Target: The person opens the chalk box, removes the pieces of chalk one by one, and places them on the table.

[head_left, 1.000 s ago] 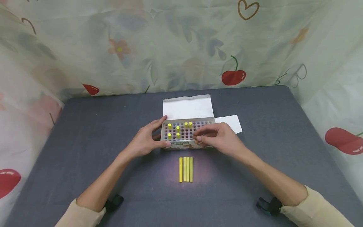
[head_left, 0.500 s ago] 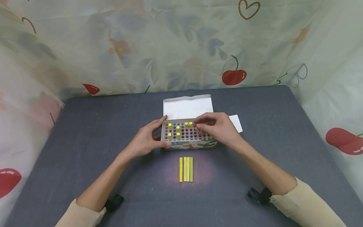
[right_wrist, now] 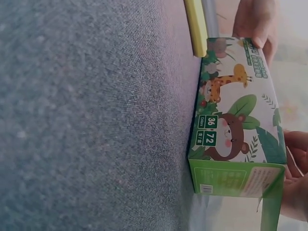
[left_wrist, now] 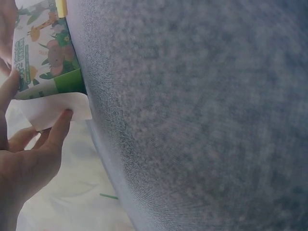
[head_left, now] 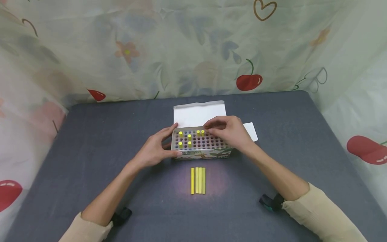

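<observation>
A cardboard box (head_left: 202,154) printed with animals stands open on the table, filled with rows of round holes. Several yellow stick ends (head_left: 189,136) rise above the holes. My left hand (head_left: 154,149) grips the box's left end, thumb on the front wall and fingers round the side; in the left wrist view a fingertip touches a white end flap (left_wrist: 53,108). Over the box's far right part is my right hand (head_left: 229,131), thumb and fingertips close together beside the raised sticks. Whether anything is between those fingertips is hidden. Several yellow chalk-like sticks (head_left: 198,180) lie side by side before the box.
The white lid (head_left: 198,114) is folded back behind the box. Another white flap (head_left: 250,131) sticks out at its right end. A dark grey cloth covers the table (head_left: 105,134), and a patterned curtain (head_left: 181,50) hangs behind it.
My right hand has moved from the box's front right up and back, toward the rear row of holes. The left hand, the box and the sticks on the table have stayed put.
</observation>
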`<action>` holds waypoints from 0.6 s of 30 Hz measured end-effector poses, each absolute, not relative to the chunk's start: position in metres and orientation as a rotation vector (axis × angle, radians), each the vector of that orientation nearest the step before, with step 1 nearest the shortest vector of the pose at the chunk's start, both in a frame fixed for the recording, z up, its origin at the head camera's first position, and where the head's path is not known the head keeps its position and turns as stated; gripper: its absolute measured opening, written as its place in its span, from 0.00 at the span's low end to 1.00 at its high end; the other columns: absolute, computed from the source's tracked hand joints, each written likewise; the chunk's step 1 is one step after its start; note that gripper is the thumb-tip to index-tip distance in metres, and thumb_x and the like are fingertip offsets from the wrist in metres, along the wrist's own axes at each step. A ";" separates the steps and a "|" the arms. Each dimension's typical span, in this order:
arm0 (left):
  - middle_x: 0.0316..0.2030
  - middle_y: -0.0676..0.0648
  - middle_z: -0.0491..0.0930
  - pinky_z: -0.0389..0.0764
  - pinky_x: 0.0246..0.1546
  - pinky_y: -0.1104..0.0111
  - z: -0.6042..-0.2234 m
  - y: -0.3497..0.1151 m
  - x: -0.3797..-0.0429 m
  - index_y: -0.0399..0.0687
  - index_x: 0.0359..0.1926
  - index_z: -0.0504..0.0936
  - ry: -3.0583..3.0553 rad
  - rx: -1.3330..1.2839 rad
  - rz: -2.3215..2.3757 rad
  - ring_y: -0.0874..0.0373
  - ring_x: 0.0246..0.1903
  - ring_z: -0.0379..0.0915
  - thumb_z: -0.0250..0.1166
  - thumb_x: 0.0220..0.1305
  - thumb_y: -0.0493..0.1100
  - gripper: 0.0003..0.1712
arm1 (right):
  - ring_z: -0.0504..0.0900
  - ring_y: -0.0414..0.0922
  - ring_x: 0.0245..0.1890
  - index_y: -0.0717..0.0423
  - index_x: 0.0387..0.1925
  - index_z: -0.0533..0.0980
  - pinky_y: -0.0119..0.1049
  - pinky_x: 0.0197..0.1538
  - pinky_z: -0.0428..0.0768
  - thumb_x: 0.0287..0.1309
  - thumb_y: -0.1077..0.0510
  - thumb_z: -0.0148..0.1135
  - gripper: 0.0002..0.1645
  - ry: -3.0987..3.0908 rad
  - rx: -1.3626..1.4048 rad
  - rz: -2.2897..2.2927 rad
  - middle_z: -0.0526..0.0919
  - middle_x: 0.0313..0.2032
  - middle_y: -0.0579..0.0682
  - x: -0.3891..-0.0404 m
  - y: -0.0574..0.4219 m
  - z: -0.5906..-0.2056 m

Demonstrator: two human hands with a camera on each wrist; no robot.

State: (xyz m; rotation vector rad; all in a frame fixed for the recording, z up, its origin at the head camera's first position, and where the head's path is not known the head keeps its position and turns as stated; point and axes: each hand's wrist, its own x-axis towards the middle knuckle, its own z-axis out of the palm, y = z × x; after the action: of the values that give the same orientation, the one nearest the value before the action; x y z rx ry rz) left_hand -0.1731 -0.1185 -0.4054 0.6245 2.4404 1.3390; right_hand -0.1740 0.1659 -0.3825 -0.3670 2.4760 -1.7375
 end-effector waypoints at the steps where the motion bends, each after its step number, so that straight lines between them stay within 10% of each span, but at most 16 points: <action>1: 0.74 0.41 0.55 0.77 0.61 0.59 -0.406 -0.119 -0.173 0.55 0.78 0.53 2.440 0.626 1.340 0.46 0.72 0.54 0.77 0.55 0.41 0.57 | 0.88 0.48 0.40 0.58 0.43 0.85 0.44 0.42 0.88 0.60 0.67 0.68 0.09 2.482 -0.364 -1.725 0.88 0.39 0.52 -0.174 0.165 -0.382; 18: 0.74 0.42 0.56 0.77 0.61 0.60 -0.406 -0.118 -0.174 0.55 0.78 0.53 2.449 0.623 1.331 0.47 0.72 0.55 0.77 0.55 0.41 0.57 | 0.85 0.39 0.39 0.48 0.43 0.88 0.38 0.44 0.84 0.55 0.57 0.73 0.12 2.722 -0.300 -1.224 0.89 0.34 0.42 -0.179 0.157 -0.376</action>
State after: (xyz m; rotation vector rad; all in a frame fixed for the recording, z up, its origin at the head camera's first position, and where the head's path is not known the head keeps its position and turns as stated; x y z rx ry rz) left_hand -0.1737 -0.1183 -0.4059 0.6228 2.4490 1.3310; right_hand -0.1793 0.1570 -0.3755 -0.3000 2.7224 -1.2242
